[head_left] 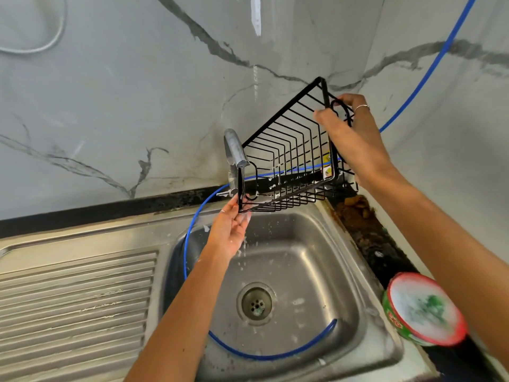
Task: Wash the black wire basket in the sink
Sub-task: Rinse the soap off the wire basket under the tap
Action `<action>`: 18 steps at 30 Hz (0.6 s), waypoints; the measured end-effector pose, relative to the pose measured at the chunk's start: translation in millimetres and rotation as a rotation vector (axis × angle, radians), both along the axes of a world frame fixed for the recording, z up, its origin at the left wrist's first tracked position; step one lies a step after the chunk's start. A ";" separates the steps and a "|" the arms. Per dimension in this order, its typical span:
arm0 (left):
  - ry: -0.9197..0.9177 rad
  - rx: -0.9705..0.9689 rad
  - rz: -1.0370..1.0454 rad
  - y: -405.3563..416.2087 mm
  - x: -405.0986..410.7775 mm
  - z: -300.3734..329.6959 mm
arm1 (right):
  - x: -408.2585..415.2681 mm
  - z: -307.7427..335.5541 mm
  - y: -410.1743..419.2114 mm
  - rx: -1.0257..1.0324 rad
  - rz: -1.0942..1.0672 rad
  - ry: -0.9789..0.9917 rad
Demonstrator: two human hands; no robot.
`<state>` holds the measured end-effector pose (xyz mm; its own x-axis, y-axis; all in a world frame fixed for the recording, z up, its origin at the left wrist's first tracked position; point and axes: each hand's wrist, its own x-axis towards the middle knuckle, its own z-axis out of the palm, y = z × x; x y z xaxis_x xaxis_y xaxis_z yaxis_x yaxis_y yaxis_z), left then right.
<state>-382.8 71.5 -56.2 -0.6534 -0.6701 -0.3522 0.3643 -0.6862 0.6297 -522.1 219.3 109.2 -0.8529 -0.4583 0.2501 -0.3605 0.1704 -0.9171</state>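
The basket (292, 158) hangs tilted over the sink (344, 244), one end low under the tap (234, 150), the other raised toward the wall corner; I have it by both ends. My right hand (349, 133) is curled round the upper end by its loop handle; my left hand (231, 230) pinches the lower end frame just below the spout, palm up — water runs down over that end and off my fingers into the bowl. White suds cling to the lower wires, so I judge the soaping done and the rinse only begun; most of the basket is still unrinsed, though how clean the far side is I can't quite make out. Left to do: turn it under the stream until the foam is gone. A blue hose (270, 354) curls through the bowl; a soap tub (424, 310) with a green scrubber in foam sits on the ledge to the right.
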 end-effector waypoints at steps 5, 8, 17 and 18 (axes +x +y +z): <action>-0.046 0.003 -0.038 1.4 0.7 3.9 | -4.9 2.2 4.6 0.012 0.006 -0.013; -0.048 0.020 -0.068 2.8 1.5 1.8 | -5.7 1.4 7.1 0.021 0.003 -0.016; -0.083 0.009 -0.019 -10.0 -9.2 1.7 | 0.4 -8.6 7.1 -0.059 0.005 0.030; -0.073 0.015 -0.018 -10.0 -10.5 2.4 | 1.4 -10.4 8.2 -0.069 0.004 0.041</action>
